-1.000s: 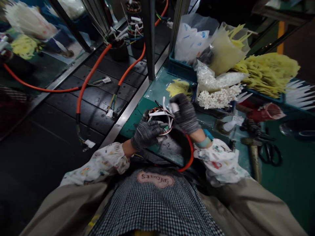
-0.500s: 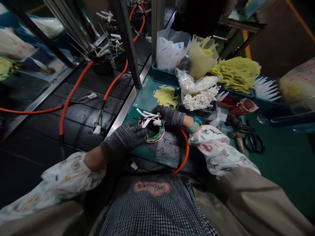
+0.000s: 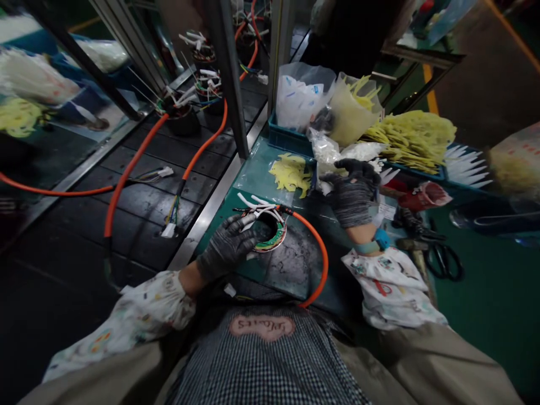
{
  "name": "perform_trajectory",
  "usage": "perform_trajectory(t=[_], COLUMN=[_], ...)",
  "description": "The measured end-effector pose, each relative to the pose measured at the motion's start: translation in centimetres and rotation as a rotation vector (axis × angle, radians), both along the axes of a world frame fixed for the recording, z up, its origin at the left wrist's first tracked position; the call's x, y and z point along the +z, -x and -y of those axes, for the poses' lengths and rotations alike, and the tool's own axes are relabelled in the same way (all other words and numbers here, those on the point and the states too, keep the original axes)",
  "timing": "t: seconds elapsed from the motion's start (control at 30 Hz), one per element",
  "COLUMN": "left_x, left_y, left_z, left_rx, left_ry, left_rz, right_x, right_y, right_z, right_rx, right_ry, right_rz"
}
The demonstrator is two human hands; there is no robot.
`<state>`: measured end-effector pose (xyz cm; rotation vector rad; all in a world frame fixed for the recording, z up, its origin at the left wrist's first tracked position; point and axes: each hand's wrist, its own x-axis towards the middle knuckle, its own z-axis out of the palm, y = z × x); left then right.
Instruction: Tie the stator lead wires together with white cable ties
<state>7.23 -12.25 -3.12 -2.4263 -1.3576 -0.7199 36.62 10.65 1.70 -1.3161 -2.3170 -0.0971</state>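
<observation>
Near mid-frame, our left hand (image 3: 228,244), fingers apart, rests against the coil (image 3: 275,243), seemingly steadying it; right of centre, our right hand (image 3: 354,191) is by the bag (image 3: 324,148), grip hidden.

The green bench (image 3: 232,198) carries a wire-wound ring (image 3: 277,238), a blue bin (image 3: 291,138), a hammer (image 3: 417,256) and scissors (image 3: 442,261).

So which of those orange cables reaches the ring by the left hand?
The orange cable curving from the ring toward the checked apron; the other orange cables lie left of it, over dark panels.
</observation>
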Motion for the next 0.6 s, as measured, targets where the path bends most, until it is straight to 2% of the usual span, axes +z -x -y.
perform_trajectory(t=[0.2,0.33,0.5,0.6], left_x=[-2.9,-4.2,-4.0,-3.3], left_y=[-4.2,-4.4,-3.4,-3.2], left_z=[0.9,0.9,0.6,0.5], left_rx=[0.238,0.218,0.172,0.152], left_ry=[-0.152,-0.163,-0.145,-0.174], left_rz=[0.114,0.161,0.142,0.154], right_x=[0.2,0.3,0.3,1.5], right_y=[0.0,-0.6,-0.5,-0.9], right_z=[0.1,0.1,0.0,0.3], right_rx=[-0.048,-0.027,0.045,0.159], right_ry=[0.044,0.083,0.014,0.000], right_rz=[-0.054,-0.083,-0.206,-0.428])
